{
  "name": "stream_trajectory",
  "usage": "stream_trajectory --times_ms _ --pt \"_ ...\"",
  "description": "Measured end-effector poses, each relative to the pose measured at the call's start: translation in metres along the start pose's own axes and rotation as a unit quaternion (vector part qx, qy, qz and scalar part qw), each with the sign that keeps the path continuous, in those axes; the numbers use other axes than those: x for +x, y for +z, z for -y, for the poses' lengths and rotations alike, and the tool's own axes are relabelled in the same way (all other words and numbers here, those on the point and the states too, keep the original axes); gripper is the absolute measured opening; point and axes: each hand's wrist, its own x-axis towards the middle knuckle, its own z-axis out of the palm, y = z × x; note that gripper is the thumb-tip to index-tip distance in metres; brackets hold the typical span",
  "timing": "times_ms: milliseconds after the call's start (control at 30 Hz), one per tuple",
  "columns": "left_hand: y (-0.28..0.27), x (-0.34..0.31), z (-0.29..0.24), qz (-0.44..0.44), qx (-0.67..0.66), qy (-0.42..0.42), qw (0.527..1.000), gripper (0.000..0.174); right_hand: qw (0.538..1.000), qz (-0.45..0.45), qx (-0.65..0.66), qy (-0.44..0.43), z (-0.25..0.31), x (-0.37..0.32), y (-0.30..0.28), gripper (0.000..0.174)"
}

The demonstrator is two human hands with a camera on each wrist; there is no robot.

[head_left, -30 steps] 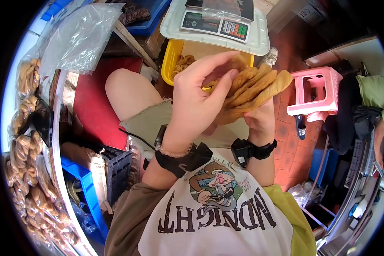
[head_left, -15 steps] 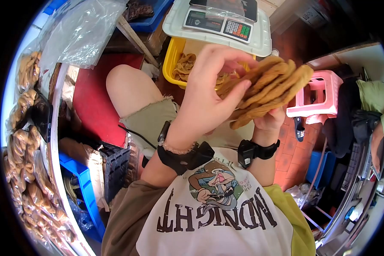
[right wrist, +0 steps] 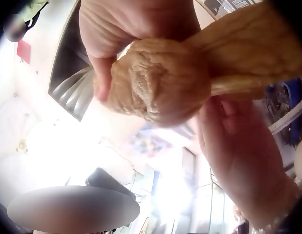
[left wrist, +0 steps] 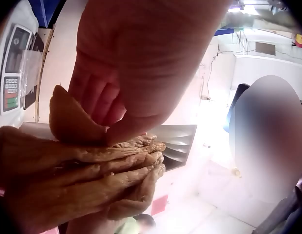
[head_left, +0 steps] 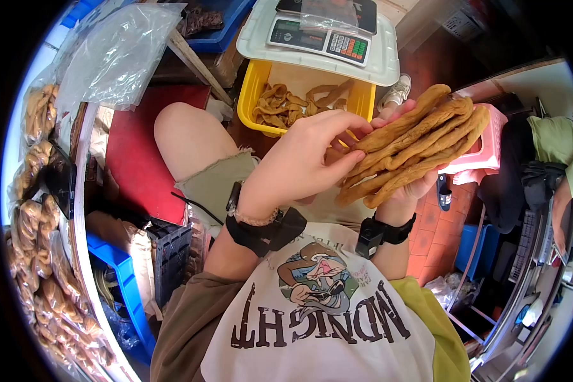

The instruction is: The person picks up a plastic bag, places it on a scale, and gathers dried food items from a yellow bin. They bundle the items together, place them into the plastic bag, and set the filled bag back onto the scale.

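Note:
A bundle of long, golden-brown, wrinkled strips is held up in front of the chest. The right hand grips it from beneath and behind, its fingertips showing past the far edge. At the bundle's near end the left hand pinches a strip between thumb and fingers. In the left wrist view that hand holds a folded flap above the other strips. The right wrist view shows the right hand curled round the bundle's rounded end.
A yellow bin with more strips stands beyond the hands, below a white lid bearing a scale. A pink stool is on the right; bagged strips line the left. Another person's sleeve shows at far right.
The bundle has moved right and turned so its strips lie fanned lengthwise. The left hand has lowered slightly, uncovering more of the yellow bin.

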Motion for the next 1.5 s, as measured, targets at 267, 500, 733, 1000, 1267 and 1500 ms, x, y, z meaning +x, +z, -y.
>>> stream_trajectory --times_ms 267,500,733,1000,1267,1500 --pt "0.019 0.005 0.017 -0.060 0.133 0.139 0.979 0.024 0.999 -0.042 0.009 0.007 0.006 0.003 0.004 0.086" --pt "0.026 0.010 0.016 -0.112 0.163 0.208 0.958 0.025 0.997 -0.034 0.018 -0.070 0.011 0.016 0.009 0.084" --pt "0.027 0.010 0.015 -0.130 0.157 0.247 0.947 0.027 0.956 -0.012 0.292 0.000 0.012 0.020 0.042 0.070" --pt "-0.001 0.005 0.004 -0.127 0.287 0.265 0.912 0.032 0.951 0.003 0.309 -0.003 -0.006 0.022 0.044 0.066" --pt "0.023 -0.019 0.012 -0.154 0.159 0.208 0.953 0.023 0.991 -0.080 0.098 -0.050 -0.003 0.009 0.051 0.085" --pt "0.028 -0.017 -0.012 -0.063 0.123 0.071 0.988 0.091 0.992 -0.080 0.098 -0.020 -0.004 0.009 0.047 0.091"
